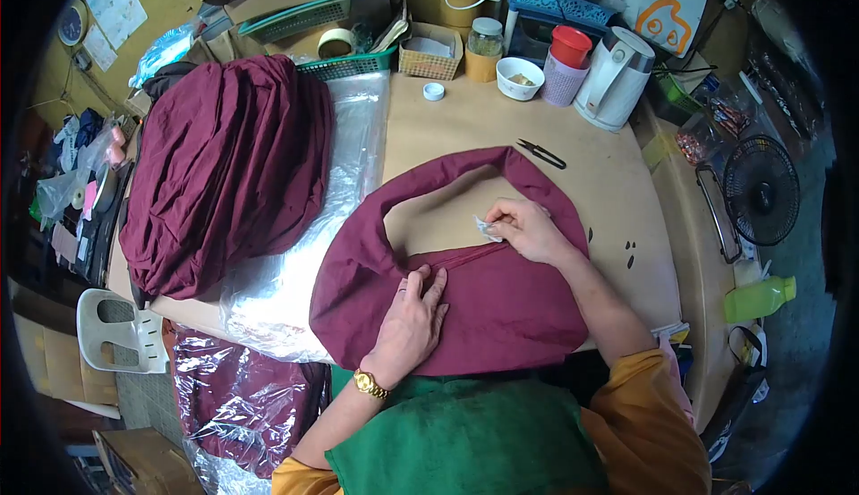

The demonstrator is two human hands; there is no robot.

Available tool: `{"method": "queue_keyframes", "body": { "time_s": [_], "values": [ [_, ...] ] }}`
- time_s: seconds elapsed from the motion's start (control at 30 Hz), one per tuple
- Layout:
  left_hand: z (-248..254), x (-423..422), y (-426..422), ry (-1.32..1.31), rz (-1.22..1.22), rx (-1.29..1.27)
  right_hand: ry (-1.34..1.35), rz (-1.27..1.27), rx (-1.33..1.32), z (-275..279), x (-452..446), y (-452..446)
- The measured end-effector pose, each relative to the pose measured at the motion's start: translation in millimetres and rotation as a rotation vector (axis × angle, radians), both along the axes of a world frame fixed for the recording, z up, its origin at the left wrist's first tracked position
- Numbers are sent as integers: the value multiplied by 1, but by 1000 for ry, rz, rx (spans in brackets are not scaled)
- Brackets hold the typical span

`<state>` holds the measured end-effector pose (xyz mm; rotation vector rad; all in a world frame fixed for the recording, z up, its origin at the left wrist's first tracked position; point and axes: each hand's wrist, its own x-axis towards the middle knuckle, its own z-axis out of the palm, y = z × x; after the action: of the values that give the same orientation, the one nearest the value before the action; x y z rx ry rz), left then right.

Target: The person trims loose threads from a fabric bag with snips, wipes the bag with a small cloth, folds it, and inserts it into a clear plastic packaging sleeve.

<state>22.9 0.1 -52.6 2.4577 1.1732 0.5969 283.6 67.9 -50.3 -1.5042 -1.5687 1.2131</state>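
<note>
Maroon cloth bag with broad looped strap (pixel 510 312) lies flat before you on the brown tabletop (pixel 617 195). Your left hand (pixel 409 321) rests on it near the opening, fingers close together; cannot tell if they grip. Your right hand (pixel 530 231) pinches a small crumpled whitish scrap (pixel 483 226), material unclear. Progress, judged partway: shiny clear-plastic-covered maroon bundle (pixel 242 397) looks done; bag and maroon cloth heap (pixel 228 173) remain unwrapped, count hidden by folds.

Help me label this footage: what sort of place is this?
Probably a small textile workshop: heaped maroon fabric, a matching sewn piece under the left hand, and black snips on the worktable.
</note>
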Motion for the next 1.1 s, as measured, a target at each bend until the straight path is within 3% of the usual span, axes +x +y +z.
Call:
{"method": "queue_keyframes", "body": {
  "time_s": [0.1, 0.23, 0.4, 0.47, 0.53, 0.63, 0.83, 1.07, 1.1],
  "values": [
    [3, 2, 0, 73, 13, -28, -251, 227, 385, 20, -36, -1],
    [2, 4, 0, 13, 53, -61, -355, 318, 680, -13, -61, -7],
    [-2, 8, 2, 101, 64, -11, -434, 401, 617, 10, -31, -14],
    [-4, 8, 3, 111, 62, 25, -718, 529, 471, 31, -25, -5],
    [-5, 8, 2, 123, 52, 49, -690, 555, 504, 24, -34, 1],
    [-2, 10, 1, 150, 65, 28, -364, 383, 672, -7, -56, -2],
    [-5, 9, 2, 127, 60, 54, -477, 500, 684, 4, -38, -2],
    [-8, 9, 4, 97, 126, 83, -424, 437, 739, 2, -41, -2],
    [-8, 8, 4, 107, 110, 60, -526, 470, 666, 11, -34, -2]
  ]
}}
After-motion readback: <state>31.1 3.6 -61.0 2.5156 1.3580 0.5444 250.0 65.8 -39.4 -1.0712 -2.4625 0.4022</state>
